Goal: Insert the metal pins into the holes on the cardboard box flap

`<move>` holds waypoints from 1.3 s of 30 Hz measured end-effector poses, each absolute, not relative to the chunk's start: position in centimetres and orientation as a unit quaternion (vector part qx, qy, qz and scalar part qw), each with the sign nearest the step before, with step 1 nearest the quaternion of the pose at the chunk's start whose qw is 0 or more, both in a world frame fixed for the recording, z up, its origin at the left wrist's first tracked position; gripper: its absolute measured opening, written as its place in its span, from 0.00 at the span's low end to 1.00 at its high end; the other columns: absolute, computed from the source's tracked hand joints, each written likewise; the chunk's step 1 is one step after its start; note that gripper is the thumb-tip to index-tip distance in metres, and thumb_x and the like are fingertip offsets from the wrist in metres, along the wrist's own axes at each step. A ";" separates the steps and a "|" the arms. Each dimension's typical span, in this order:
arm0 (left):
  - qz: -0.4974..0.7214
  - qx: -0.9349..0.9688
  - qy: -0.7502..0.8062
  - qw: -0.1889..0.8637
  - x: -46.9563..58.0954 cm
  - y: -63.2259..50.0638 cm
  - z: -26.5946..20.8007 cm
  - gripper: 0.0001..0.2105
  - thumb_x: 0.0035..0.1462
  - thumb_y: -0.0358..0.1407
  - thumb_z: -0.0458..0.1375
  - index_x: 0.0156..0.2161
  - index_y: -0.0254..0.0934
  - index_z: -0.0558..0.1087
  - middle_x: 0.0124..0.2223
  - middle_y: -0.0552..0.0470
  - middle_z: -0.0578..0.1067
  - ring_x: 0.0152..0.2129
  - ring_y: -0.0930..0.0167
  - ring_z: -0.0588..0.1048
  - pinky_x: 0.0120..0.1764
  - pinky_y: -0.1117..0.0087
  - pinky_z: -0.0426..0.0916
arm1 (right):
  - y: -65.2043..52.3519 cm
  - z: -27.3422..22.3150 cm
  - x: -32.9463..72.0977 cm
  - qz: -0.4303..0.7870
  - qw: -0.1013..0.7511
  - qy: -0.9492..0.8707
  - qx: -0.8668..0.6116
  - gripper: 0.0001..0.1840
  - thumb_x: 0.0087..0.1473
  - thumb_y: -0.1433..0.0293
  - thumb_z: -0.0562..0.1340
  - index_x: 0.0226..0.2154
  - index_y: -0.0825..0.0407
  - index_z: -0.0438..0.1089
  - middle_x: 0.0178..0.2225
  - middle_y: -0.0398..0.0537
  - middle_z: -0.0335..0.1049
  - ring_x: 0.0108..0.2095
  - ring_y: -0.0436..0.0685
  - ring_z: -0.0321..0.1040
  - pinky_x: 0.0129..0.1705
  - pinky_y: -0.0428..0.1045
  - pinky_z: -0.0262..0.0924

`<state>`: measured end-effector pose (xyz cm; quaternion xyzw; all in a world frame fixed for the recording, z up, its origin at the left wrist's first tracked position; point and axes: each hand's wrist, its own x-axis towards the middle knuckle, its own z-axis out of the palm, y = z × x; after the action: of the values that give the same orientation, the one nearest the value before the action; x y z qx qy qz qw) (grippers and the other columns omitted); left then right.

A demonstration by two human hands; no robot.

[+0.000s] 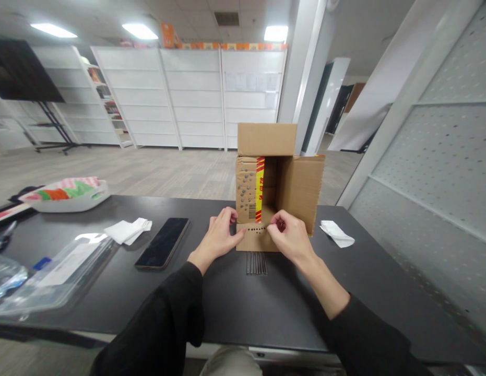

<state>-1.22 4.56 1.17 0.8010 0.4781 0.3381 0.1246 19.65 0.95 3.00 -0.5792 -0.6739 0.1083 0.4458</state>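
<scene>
An open cardboard box [305, 190] stands on the dark table in front of me, its lower flap lying toward me. My left hand [219, 235] is at the box's left edge, thumb over the flap and fingers curved apart from it. My right hand [290, 236] is over the flap's right part, its fingertips pinched together; whatever they hold is too small to tell. Between my hands the lower flap [248, 243] has rows of small dark dots. Several nails [257, 263] lie side by side just in front of it. Grey round spots dot the box's left panel [246, 183].
Left of my hands lie a phone [162, 243], folded tissue [128, 230], a clear plastic case [60, 277] and a plastic bottle [6, 274]. Farther back is a white basket [70, 201] with coloured cloth. Another tissue [336, 233] lies to the right, near a grey partition [434, 183].
</scene>
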 end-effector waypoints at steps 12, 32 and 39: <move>0.338 0.800 0.480 0.123 -1.3 4.6 1.1 0.13 0.55 0.39 0.58 0.43 0.40 0.61 0.42 0.53 0.71 0.40 0.67 0.71 0.47 0.60 0.59 | -0.4 4.2 19.6 0.154 0.481 -0.663 -0.553 0.05 0.46 0.68 0.56 0.26 0.50 0.66 0.22 0.42 0.67 0.24 0.52 0.62 0.28 0.47 0.54; 0.335 0.796 0.487 0.128 -1.3 4.6 1.0 0.14 0.54 0.38 0.59 0.43 0.41 0.61 0.42 0.52 0.72 0.41 0.66 0.71 0.47 0.60 0.58 | -3.5 2.7 21.3 0.157 0.399 -0.758 -0.492 0.07 0.55 0.71 0.56 0.33 0.50 0.70 0.30 0.45 0.72 0.28 0.53 0.66 0.33 0.48 0.60; 0.340 0.798 0.480 0.130 -1.4 4.5 1.1 0.13 0.54 0.38 0.59 0.42 0.41 0.61 0.42 0.53 0.71 0.41 0.67 0.71 0.46 0.61 0.58 | -5.5 1.6 21.8 0.174 0.346 -0.805 -0.451 0.06 0.55 0.75 0.56 0.33 0.49 0.67 0.28 0.42 0.66 0.28 0.51 0.63 0.31 0.47 0.57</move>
<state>-1.41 4.48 1.11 0.7982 0.4802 0.3397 0.1300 21.77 -5.50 1.63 -0.4506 -0.8045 0.1735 0.3458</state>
